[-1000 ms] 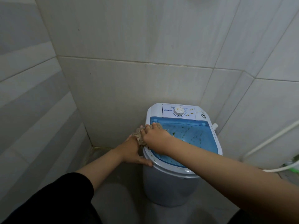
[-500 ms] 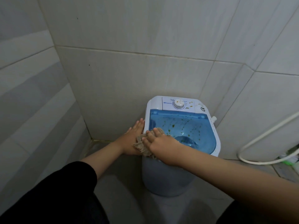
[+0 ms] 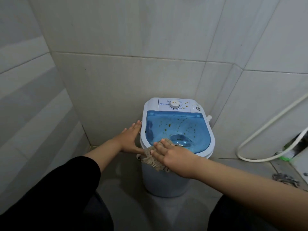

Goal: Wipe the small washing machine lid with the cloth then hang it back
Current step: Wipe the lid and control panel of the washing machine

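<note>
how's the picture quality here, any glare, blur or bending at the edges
Head view: dim, even light, no harsh glare; wide-angle lens bows the grey wall tiles at the edges; translucent blue washing machine lid, beige woven cloth and right hand are reasonably sharp, speckles visible.

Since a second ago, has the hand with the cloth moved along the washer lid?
Yes. The right hand and cloth slid from the lid's far left corner, nearer the control dial, to its near edge.

Grey floor [image 3: 126,189]: washing machine [image 3: 165,184], hose [image 3: 250,157], rag [image 3: 285,178].
</note>
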`<control>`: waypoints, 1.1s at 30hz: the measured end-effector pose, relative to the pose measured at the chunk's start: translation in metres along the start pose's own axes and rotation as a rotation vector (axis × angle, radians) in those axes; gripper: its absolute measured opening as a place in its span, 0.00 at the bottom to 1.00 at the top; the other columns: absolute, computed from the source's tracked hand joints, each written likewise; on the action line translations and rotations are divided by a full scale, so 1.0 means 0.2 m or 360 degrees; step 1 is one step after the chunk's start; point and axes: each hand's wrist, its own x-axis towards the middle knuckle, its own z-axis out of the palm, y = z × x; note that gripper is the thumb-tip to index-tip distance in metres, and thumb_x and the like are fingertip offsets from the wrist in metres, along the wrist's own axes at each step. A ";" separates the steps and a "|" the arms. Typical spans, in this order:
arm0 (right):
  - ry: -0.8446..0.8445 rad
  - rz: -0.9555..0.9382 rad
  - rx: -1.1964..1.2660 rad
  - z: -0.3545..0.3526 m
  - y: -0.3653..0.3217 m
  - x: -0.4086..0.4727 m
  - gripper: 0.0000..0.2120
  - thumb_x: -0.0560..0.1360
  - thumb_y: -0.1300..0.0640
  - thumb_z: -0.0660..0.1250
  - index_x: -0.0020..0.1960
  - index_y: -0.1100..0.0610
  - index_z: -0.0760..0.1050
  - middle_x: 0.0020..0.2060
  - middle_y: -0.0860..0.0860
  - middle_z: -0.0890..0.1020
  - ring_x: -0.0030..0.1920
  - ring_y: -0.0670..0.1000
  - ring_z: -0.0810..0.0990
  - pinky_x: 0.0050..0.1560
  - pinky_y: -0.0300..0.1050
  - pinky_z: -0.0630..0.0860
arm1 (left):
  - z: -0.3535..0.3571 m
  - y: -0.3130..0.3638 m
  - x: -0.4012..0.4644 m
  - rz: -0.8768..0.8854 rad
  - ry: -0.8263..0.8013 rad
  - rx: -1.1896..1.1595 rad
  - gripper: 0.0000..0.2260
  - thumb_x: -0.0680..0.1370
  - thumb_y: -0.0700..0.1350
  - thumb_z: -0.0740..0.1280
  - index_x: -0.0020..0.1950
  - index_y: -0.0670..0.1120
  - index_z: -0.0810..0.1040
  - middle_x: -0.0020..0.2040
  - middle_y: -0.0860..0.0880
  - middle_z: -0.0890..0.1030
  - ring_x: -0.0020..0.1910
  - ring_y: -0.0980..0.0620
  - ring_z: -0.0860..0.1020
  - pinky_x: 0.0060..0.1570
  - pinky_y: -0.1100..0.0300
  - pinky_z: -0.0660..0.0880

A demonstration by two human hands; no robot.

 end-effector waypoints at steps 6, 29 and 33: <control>-0.0029 -0.0022 0.0101 0.03 0.06 -0.13 0.31 0.78 0.69 0.54 0.78 0.56 0.49 0.78 0.57 0.48 0.78 0.61 0.47 0.75 0.54 0.55 | -0.05 0.05 -0.03 -0.0057 -0.0070 -0.0011 0.57 0.64 0.67 0.70 0.77 0.47 0.36 0.78 0.46 0.37 0.77 0.49 0.39 0.73 0.43 0.42; 0.0293 0.0782 0.0815 -0.16 0.84 -0.26 0.07 0.74 0.60 0.64 0.50 0.56 0.78 0.38 0.56 0.82 0.29 0.52 0.77 0.35 0.45 0.74 | -0.03 0.28 -0.01 -0.0157 -0.0094 0.0122 0.68 0.54 0.79 0.62 0.73 0.41 0.28 0.74 0.43 0.27 0.74 0.46 0.31 0.72 0.47 0.39; 0.0520 0.1042 0.0701 -0.09 1.07 -0.06 0.20 0.69 0.69 0.61 0.58 0.57 0.78 0.50 0.58 0.84 0.50 0.59 0.80 0.44 0.47 0.75 | -0.01 0.27 -0.01 -0.0145 -0.0066 0.0106 0.68 0.54 0.79 0.63 0.73 0.42 0.27 0.73 0.45 0.26 0.74 0.48 0.31 0.72 0.49 0.38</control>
